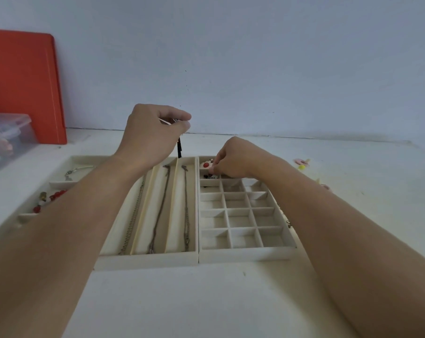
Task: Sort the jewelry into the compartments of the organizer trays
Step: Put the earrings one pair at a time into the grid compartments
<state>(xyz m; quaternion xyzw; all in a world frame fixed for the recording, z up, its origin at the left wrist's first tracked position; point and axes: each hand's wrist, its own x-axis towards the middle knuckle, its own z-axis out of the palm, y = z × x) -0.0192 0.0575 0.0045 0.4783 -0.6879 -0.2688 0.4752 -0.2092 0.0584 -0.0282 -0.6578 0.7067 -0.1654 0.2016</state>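
White table (206,301): middle tray (148,261) holds three chains (186,211).

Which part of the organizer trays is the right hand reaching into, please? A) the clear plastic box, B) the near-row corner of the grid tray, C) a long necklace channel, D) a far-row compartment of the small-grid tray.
D: the right hand pinches a small piece over the far row of the grid tray, beside a red bead.

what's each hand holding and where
Left hand pinches a dark pendant by its top. Right hand pinches a small pale piece; which part cannot be told.
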